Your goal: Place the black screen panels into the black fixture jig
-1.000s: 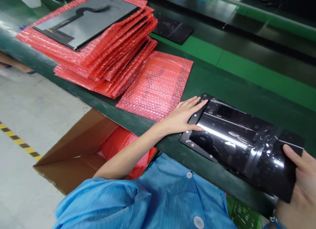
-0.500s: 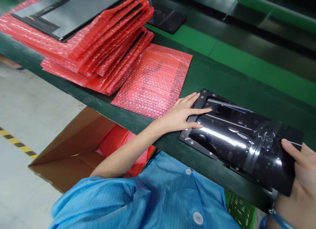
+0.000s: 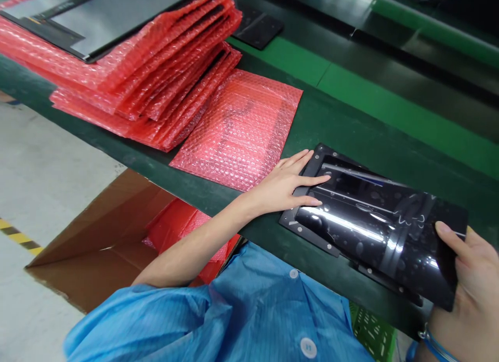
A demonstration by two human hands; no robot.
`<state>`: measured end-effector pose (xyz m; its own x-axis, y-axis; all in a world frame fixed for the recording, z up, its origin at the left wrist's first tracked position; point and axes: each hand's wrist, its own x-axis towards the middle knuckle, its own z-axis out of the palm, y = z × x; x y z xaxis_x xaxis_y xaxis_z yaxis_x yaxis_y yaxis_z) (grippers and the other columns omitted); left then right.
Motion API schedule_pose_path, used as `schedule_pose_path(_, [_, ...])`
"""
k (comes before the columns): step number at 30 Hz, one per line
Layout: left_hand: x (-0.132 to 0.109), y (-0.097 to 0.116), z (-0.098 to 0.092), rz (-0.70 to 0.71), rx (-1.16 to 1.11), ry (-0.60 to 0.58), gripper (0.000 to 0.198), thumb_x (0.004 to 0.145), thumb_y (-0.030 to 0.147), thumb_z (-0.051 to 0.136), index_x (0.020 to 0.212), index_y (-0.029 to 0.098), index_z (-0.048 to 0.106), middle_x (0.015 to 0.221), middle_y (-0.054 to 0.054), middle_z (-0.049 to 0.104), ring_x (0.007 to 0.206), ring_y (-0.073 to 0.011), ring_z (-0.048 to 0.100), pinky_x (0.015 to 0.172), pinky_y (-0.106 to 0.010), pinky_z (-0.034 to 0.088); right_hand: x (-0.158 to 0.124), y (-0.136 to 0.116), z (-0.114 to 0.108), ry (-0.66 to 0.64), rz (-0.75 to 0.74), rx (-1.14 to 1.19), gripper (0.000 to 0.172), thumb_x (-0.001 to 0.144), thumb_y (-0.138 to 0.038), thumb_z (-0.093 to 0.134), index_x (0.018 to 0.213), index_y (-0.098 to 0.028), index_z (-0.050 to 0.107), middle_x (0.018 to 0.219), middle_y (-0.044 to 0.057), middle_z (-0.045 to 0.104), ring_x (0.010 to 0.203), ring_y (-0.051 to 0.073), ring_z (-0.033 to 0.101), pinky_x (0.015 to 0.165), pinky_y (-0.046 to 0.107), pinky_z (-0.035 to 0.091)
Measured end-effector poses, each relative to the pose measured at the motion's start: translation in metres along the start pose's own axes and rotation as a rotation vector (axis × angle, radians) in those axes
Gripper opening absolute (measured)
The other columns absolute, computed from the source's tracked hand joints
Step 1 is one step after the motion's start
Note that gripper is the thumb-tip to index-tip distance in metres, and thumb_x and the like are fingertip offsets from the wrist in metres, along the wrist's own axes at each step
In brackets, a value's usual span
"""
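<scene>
A glossy black display panel [image 3: 362, 221] with clear film lies over a black frame [image 3: 307, 232] dotted with small round silver spots. The panel bows upward, its right end raised off the frame. My left hand [image 3: 278, 188] rests at the left end, fingers spread, fingertips on the panel and frame. With the thumb on top, my right hand [image 3: 475, 268] grips the panel's right end; its other fingers are mostly hidden underneath. Near my left hand lies a red bubble-wrap pouch [image 3: 241, 128] with a dark shape showing through.
Stacked red bubble-wrap pouches [image 3: 156, 76] stand at the left, with a grey-backed panel [image 3: 128, 18] on top. Another black panel [image 3: 259, 31] lies behind. Below the green table edge are a cardboard box [image 3: 97, 247] holding red pouches and a green crate [image 3: 372, 331].
The view has shifted slightly, so most things sit a little further left. My hands keep the same placement on the display panel, and its bowed shape looks nearly the same.
</scene>
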<state>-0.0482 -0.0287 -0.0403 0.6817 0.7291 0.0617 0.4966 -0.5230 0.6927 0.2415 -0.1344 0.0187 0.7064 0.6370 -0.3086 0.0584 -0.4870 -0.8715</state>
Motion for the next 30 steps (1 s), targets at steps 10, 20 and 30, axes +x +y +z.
schedule_pose_path(10, [0.001,-0.001,0.001,-0.014,-0.007,-0.001,0.054,0.088,0.054,0.064,0.139,0.035,0.056,0.167,-0.008,0.019,0.154,-0.031,0.016,0.119,-0.056,0.023,-0.004,-0.006,0.007,-0.037,0.007,0.005,0.036,0.052,-0.035,0.081,0.085,-0.026,0.071,0.09,0.003,0.071,0.073,0.027,0.067,0.066,0.041,0.059])
schedule_pose_path(20, [0.001,-0.001,0.005,0.012,0.043,0.027,0.051,0.089,0.049,0.065,0.137,0.03,0.06,0.165,-0.012,0.021,0.154,-0.0301,0.015,0.12,-0.053,0.023,0.066,0.002,-0.036,-0.361,-0.086,-0.891,0.066,0.056,-0.087,0.061,0.039,-0.026,0.044,0.041,0.006,0.048,0.038,0.022,0.048,0.045,0.039,0.042])
schedule_pose_path(30, [0.002,0.019,0.002,0.009,0.195,0.075,0.05,0.088,0.034,0.069,0.136,0.022,0.061,0.165,-0.014,0.02,0.153,-0.0356,0.014,0.119,-0.059,0.025,0.074,-0.015,-0.029,-0.324,-0.351,-1.027,0.07,0.068,-0.094,0.033,0.055,-0.026,0.044,0.046,0.003,0.054,0.048,0.02,0.051,0.056,0.036,0.037])
